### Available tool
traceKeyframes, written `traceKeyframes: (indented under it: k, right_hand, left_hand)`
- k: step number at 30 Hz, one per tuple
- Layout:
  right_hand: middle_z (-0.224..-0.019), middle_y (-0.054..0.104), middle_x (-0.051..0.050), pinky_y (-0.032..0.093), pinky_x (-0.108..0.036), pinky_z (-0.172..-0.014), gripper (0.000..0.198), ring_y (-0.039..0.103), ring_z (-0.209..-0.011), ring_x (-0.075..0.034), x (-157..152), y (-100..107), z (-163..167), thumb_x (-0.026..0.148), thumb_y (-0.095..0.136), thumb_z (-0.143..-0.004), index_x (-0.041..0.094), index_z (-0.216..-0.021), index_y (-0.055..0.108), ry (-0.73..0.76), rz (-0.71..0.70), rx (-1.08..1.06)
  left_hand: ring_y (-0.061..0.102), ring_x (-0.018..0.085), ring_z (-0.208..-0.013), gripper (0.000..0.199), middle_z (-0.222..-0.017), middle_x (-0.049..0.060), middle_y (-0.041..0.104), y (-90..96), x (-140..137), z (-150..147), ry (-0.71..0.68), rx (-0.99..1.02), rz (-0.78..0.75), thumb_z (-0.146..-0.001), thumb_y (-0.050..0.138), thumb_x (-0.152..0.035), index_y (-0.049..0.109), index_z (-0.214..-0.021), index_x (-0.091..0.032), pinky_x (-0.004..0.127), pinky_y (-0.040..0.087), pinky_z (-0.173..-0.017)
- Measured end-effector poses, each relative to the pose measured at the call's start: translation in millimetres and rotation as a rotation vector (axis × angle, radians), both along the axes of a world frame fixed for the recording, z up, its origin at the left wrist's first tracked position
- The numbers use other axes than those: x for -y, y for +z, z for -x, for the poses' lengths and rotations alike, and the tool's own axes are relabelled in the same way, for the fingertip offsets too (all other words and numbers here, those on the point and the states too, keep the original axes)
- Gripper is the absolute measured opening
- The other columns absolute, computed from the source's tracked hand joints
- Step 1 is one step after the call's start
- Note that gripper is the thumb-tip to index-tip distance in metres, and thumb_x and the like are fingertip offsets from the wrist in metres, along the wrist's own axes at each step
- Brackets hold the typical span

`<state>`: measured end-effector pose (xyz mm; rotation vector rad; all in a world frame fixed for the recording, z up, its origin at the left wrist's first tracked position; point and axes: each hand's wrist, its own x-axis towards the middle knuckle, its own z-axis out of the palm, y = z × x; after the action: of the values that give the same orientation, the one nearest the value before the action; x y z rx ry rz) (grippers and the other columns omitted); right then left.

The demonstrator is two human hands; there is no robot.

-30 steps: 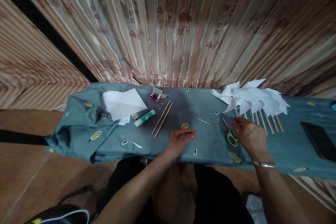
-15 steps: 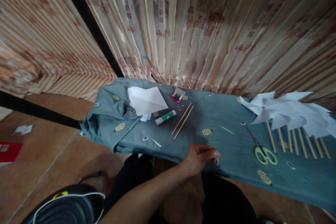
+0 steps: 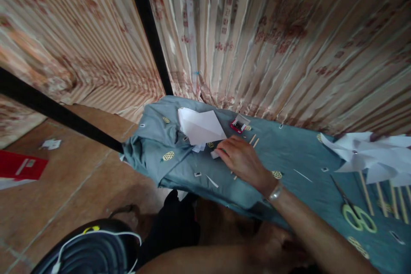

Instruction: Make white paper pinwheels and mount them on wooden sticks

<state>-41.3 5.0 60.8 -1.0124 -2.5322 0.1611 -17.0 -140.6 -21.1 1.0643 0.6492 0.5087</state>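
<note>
My right hand [image 3: 239,158], with a silver bracelet at the wrist, is closed round a glue stick [image 3: 215,154]; only its pale end shows past my fingers. Under that hand lie two wooden sticks [image 3: 254,140], partly covered. Just beyond my fingers are folded white paper sheets [image 3: 203,127] and small paper pieces [image 3: 199,148]. A small open red box [image 3: 238,125] with dark contents sits behind the hand. My left hand [image 3: 279,244] is low over my lap, dim and partly behind my right forearm, so its fingers cannot be made out.
White paper pinwheels [image 3: 369,152] on wooden sticks lie at the right of the cloth-covered table [image 3: 289,145]. Green-handled scissors [image 3: 358,216] rest before them. Paper slivers [image 3: 212,180] are scattered about. A black pole [image 3: 150,30] stands at the left; a striped curtain hangs behind.
My right hand has come in from the right and closed on the glue stick. My left hand has drawn back from the table edge to my lap. The view has swung left.
</note>
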Motion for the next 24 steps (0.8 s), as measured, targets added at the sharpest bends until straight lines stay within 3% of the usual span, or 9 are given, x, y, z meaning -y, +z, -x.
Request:
traceKeyframes:
  k: [2, 7, 12, 15, 21, 24]
  right_hand:
    - [-0.092, 0.07, -0.011, 0.048, -0.037, -0.081, 0.009, 0.06, -0.091, -0.026, -20, 5, 25, 0.021, 0.063, -0.089, 0.013, -0.092, 0.067, 0.019, -0.111, 0.22]
    - [-0.089, 0.067, -0.013, 0.044, -0.036, -0.076, 0.013, 0.056, -0.089, -0.026, -19, -24, 40, 0.008, 0.054, -0.09, 0.011, -0.092, 0.066, 0.054, -0.201, 0.429]
    - [-0.086, 0.067, -0.014, 0.041, -0.036, -0.074, 0.016, 0.055, -0.088, -0.027, -25, -23, 47, 0.005, 0.05, -0.089, 0.01, -0.09, 0.066, 0.049, -0.196, 0.436]
    - [-0.09, 0.066, -0.013, 0.04, -0.036, -0.076, 0.015, 0.054, -0.09, -0.026, -27, -22, 48, 0.011, 0.049, -0.092, 0.011, -0.092, 0.064, 0.049, -0.198, 0.403]
    - [-0.089, 0.065, -0.013, 0.038, -0.037, -0.075, 0.015, 0.053, -0.089, -0.026, -25, -31, 50, 0.006, 0.05, -0.089, 0.011, -0.091, 0.064, 0.084, -0.194, 0.413]
    - [-0.09, 0.065, -0.014, 0.039, -0.037, -0.075, 0.013, 0.053, -0.089, -0.027, -25, -33, 52, 0.012, 0.052, -0.091, 0.01, -0.092, 0.064, 0.087, -0.184, 0.39]
  left_hand:
    - [0.064, 0.024, -0.102, 0.033, -0.113, 0.01, 0.066, 5.3, 2, 4, -0.011, -0.017, -0.004, -0.091, 0.06, -0.039, 0.064, -0.112, -0.013, 0.043, 0.053, -0.089]
    - [0.062, 0.023, -0.106, 0.036, -0.126, 0.01, 0.059, 19.2, 0, 23, -0.01, 0.005, -0.002, -0.093, 0.059, -0.036, 0.057, -0.124, -0.017, 0.045, 0.055, -0.089]
    - [0.062, 0.022, -0.107, 0.032, -0.126, 0.01, 0.059, 27.0, -2, 31, -0.007, 0.006, 0.01, -0.094, 0.058, -0.036, 0.059, -0.122, -0.02, 0.043, 0.054, -0.09]
    - [0.061, 0.022, -0.107, 0.032, -0.126, 0.01, 0.059, 29.6, -2, 32, -0.005, 0.002, 0.019, -0.094, 0.058, -0.036, 0.059, -0.121, -0.02, 0.042, 0.054, -0.09]
    - [0.061, 0.022, -0.107, 0.031, -0.126, 0.009, 0.059, 32.4, -5, 33, 0.002, -0.01, 0.03, -0.094, 0.058, -0.036, 0.059, -0.121, -0.021, 0.042, 0.054, -0.09]
    - [0.061, 0.022, -0.107, 0.031, -0.126, 0.01, 0.059, 31.5, -6, 32, 0.006, -0.01, 0.032, -0.094, 0.058, -0.035, 0.059, -0.121, -0.021, 0.042, 0.054, -0.09]
